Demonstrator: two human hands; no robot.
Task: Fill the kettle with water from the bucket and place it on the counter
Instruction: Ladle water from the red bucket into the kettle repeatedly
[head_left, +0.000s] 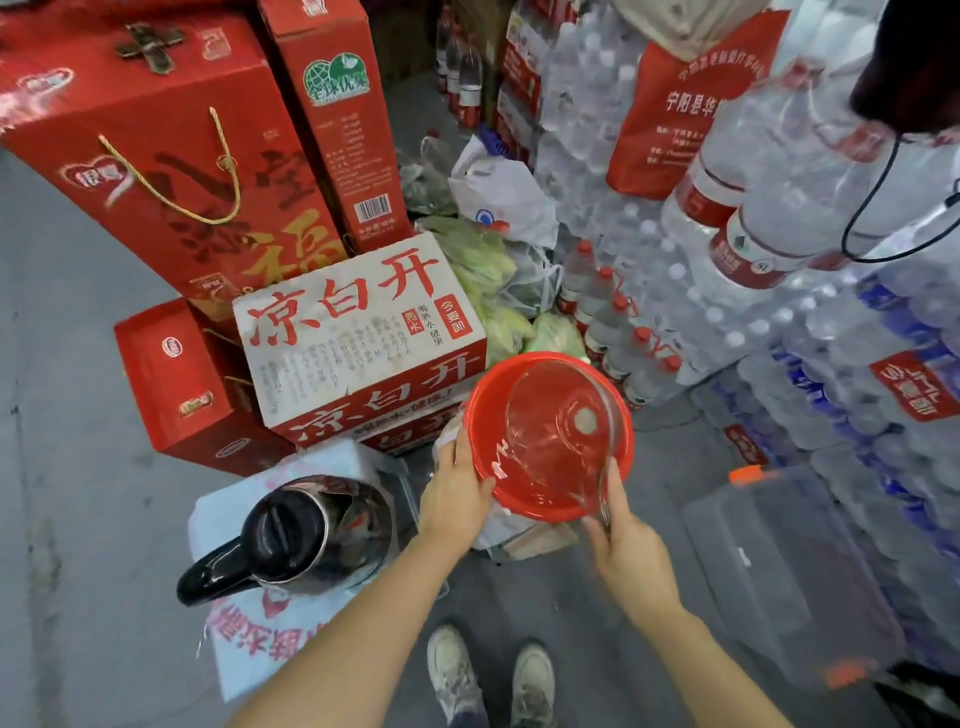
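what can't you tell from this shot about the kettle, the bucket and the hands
- Kettle, head view: lid shut, so any water inside is hidden.
- Red bucket: its water level is unclear; a clear lid and glare cover the inside.
- Right hand: fingertips are behind the lid's edge, so the grip is unclear.
- Left hand: whether it grips or only steadies the rim is unclear.
- No counter in view.

Kettle (311, 540) left of bucket (545, 441), boxes (358, 332) behind.

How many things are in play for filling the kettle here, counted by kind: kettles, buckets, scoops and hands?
Kettle: 1
Red bucket: 1
Clear scoop: 1
Hands: 2, left hand on the bucket rim, right hand holding the scoop
Total: 5
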